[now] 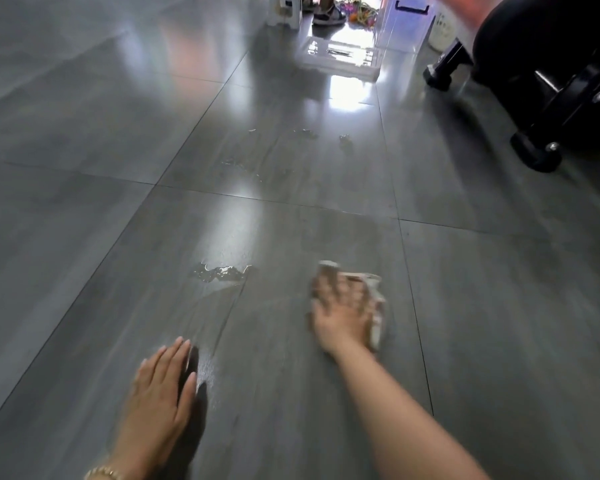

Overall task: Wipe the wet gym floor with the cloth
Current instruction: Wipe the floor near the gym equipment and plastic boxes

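Note:
A light crumpled cloth lies on the grey tiled floor at lower centre right. My right hand presses flat on top of it with fingers spread; the hand is motion-blurred. My left hand rests flat on the floor at lower left, fingers straight, holding nothing. A small puddle of water sits on the tile just left of the cloth. More water patches and drops lie farther ahead on the tile beyond.
Black gym equipment with rubber feet stands at the right. A clear plastic box and a larger clear bin sit at the far end, beside a person's sandalled foot and a white stool.

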